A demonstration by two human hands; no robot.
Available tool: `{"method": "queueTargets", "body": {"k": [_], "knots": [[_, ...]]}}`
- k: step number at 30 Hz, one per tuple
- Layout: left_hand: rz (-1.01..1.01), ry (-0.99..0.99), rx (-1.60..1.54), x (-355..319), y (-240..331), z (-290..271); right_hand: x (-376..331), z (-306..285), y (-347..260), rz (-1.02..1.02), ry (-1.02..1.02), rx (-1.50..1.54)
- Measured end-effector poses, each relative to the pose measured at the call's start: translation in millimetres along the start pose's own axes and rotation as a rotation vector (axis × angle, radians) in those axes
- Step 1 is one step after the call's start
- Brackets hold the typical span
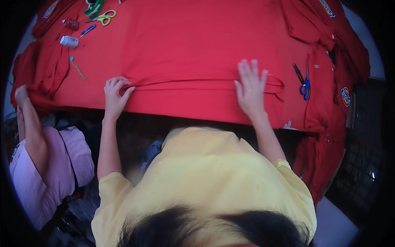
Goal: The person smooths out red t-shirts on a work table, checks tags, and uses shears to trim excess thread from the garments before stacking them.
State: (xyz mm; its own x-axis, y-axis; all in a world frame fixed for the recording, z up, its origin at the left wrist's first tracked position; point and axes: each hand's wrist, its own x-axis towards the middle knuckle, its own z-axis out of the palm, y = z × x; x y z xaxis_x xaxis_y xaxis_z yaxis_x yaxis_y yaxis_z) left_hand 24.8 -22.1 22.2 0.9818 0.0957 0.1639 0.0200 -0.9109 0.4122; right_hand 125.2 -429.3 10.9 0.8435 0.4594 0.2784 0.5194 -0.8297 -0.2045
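From my remote seat, I see the red garment (197,45), probably a knit shirt, laid over the middle of the red-topped table (95,74) and reaching its near edge. I judge it light, limp and unlikely to break; it should drape readily and crease under a sideways push, with modest slip against the tabletop. Where would I take hold? At either end of the raised fold running parallel to the near edge, thumb below and fingertips above, with a flat palm to steady the rest.

The left hand (116,96) has thumb and forefinger closed in a pinch on the fold's left end, the other fingers curled beside them. The right hand (251,92) is palm down near the fold's right end, its fingers straight and slightly spread, thumb out to the side; I can't tell how hard it presses.

The cloth looks matt and smooth, broken by long soft ridges and a bunched right end. Harder things lie about: a smooth white bottle (69,41) and yellow-handled scissors (107,17) toward the far left corner, blue-handled scissors (305,88) toward the right edge, near heaped, wrinkled red garments (319,90).
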Motion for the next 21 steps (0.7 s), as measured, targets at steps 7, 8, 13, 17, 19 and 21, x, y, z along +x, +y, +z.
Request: {"method": "queueTargets", "body": {"k": [7, 8, 13, 17, 19, 21], "knots": [[-0.232, 0.059, -0.495, 11.3, -12.2, 3.5, 51.0, 54.0, -55.9, -0.149, 0.159, 0.12], [-0.257, 0.074, -0.513, 13.6, -14.0, 2.2, 53.0, 57.7, -48.7, -0.127, 0.15, 0.123], [-0.07, 0.083, 0.137, 22.7, -4.8, 5.9, 55.8, 58.0, -46.6, -0.06, 0.172, 0.115], [0.136, 0.177, 0.196, 25.0, 37.0, 19.2, 52.7, 44.8, -66.9, -0.139, 0.24, 0.176], [0.246, 0.143, 0.052, 23.8, 71.4, 39.3, 51.5, 49.5, -91.3, -0.25, 0.176, 0.308], [0.275, 0.022, 0.016, 19.9, 84.9, 69.3, 45.9, 62.0, -114.8, -0.323, -0.057, 0.259]]}}
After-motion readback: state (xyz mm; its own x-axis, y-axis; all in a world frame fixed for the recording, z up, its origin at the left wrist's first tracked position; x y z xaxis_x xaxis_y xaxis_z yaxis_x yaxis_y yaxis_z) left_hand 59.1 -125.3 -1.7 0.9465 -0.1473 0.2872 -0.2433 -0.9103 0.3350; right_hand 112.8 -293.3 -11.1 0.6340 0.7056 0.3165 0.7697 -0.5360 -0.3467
